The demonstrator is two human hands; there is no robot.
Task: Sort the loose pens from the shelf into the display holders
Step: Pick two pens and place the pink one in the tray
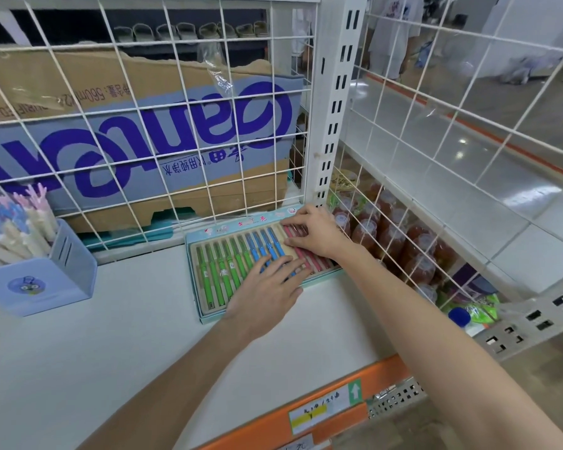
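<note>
Both bare forearms reach over the smooth white shelf [117, 326]. Left hand [267, 287], fingers straight, rests on the flat pale-blue cardboard pen tray [205, 315], hiding blue plastic pens [260, 243]; right hand [316, 233] curls over pink pens [309, 259], grip unclear.

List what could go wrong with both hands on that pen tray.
1. The left hand lies flat over the blue pens; pressing or sliding may roll them out of line.
2. The right hand works the pink pens at the pen tray edge beside the wire grid; one might slip through.
</note>
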